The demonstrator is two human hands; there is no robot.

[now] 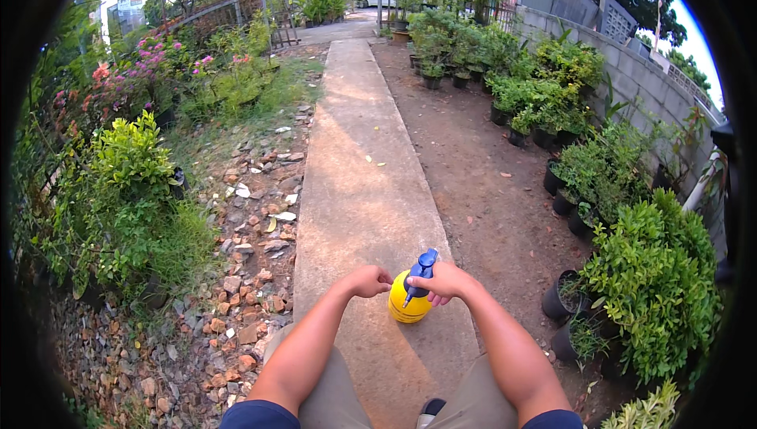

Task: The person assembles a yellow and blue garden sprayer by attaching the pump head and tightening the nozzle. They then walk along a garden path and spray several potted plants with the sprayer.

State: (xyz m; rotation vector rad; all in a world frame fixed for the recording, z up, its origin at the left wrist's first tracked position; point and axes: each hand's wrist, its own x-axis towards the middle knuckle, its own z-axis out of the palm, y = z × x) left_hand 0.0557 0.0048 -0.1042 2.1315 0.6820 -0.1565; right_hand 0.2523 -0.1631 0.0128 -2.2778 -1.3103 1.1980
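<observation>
Your right hand [443, 282] is closed on the blue spray head [420, 270] of the yellow bottle [405, 310], any lettering too small to read, on the concrete path [359, 192]; your curled left hand [368, 281], grip uncertain, lies just beside it.

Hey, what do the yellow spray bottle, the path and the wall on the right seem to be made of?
Spray bottle: probably plastic, judging by its smooth, evenly coloured yellow body and blue head.
Path: looks like concrete, matte and rough, going by its pale, grainy surface.
Wall: likely concrete block, dull grey, since joint lines show; I can't tell whether it's coated.
</observation>
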